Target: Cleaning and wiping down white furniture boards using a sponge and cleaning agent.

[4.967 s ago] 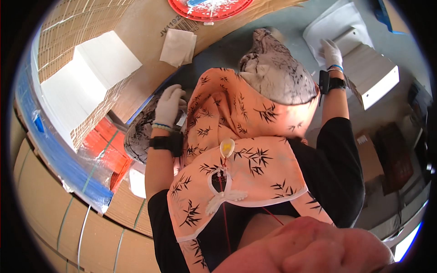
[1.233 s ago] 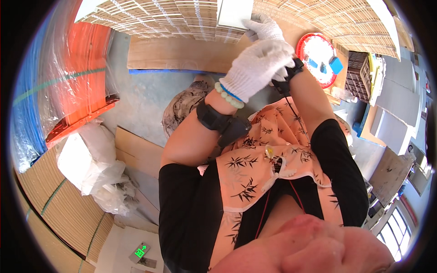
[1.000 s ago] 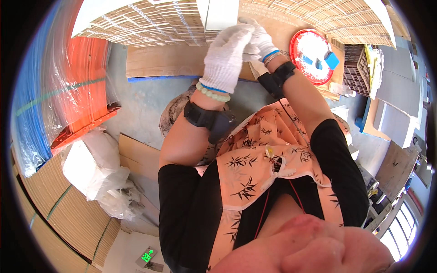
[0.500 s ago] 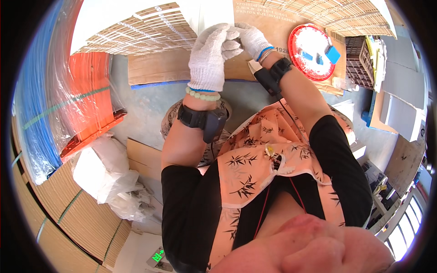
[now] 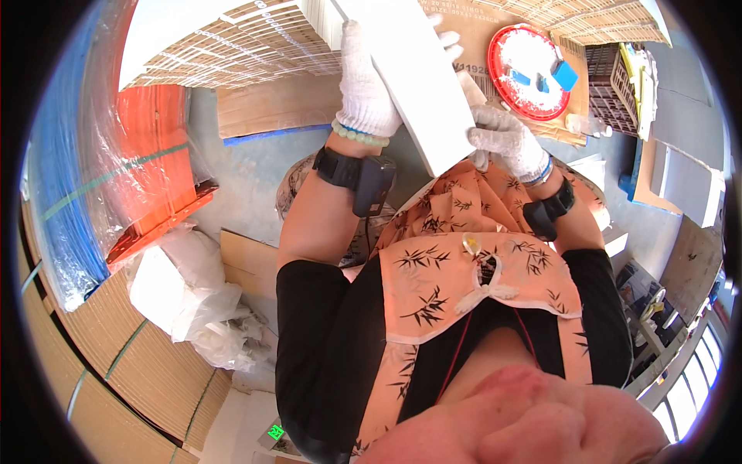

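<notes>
A long white cardboard piece (image 5: 429, 100) slants across the middle in front of me, its near end low over my apron. My left hand (image 5: 365, 89), in a white knitted glove, supports it from beneath. The thumb runs along the left edge, and white gloved fingertips show past the right edge. My right hand (image 5: 510, 143), also gloved, pinches the near right edge, where a pale tan flap shows. The underside of the cardboard piece is hidden.
A red round tray (image 5: 498, 81) with white bits and blue blocks sits on a brown carton (image 5: 270, 112) at the far right. Corrugated stacks (image 5: 255, 50) line the far side. Plastic-wrapped orange panels (image 5: 158, 155) stand left; a dark crate (image 5: 610, 85) stands right.
The hands, close together before, are now apart with the white cardboard piece between them. My right hand has come nearer and to the right; the piece now slants toward me.
</notes>
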The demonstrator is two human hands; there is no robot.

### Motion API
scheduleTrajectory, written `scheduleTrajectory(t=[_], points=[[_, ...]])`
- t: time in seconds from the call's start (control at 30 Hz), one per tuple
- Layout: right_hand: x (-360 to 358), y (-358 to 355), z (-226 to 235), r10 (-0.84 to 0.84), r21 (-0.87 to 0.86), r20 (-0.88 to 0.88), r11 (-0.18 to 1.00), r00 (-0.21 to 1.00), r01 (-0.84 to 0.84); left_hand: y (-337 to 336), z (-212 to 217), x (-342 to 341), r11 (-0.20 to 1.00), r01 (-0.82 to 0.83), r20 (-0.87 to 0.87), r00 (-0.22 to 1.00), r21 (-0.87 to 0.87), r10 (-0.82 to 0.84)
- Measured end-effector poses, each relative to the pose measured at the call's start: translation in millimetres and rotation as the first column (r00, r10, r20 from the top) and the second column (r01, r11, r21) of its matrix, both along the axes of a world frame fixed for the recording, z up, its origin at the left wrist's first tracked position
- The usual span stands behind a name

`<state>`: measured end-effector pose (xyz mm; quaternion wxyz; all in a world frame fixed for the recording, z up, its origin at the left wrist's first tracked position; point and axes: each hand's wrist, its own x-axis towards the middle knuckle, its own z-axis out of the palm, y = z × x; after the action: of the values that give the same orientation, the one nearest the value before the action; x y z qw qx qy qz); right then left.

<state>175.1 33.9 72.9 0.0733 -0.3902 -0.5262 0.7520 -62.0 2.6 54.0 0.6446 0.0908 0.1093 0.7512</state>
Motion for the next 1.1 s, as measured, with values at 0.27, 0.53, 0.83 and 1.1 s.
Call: scheduleTrajectory(t=[0.27, 0.53, 0.83, 1.1], points=[[48.9, 70.0, -110.9, -0.351, 0.526, 0.332, 0.839, 0.876, 0.137, 6.6, 2.4, 7.5, 0.997, 0.060, -0.131, 0.989, -0.041, -0.065], [14.0, 58.7, -174.0, -0.230, 0.566, 0.812, 0.533, 0.536, -0.629, 2.1, -18.8, 24.9, 0.985, 0.041, -0.270, 0.959, -0.168, -0.086], [3.4, 51.7, -202.3, -0.154, 0.342, 0.936, 0.188, 0.316, -0.921, 5.4, -21.0, 27.0, 0.967, 0.044, -0.236, 0.966, -0.250, -0.105], [10.6, 66.5, -233.1, -0.164, 0.506, 0.862, 0.331, 0.480, -0.796, 12.6, -18.9, 29.5, 0.958, 0.069, -0.181, 0.976, -0.277, -0.122]])
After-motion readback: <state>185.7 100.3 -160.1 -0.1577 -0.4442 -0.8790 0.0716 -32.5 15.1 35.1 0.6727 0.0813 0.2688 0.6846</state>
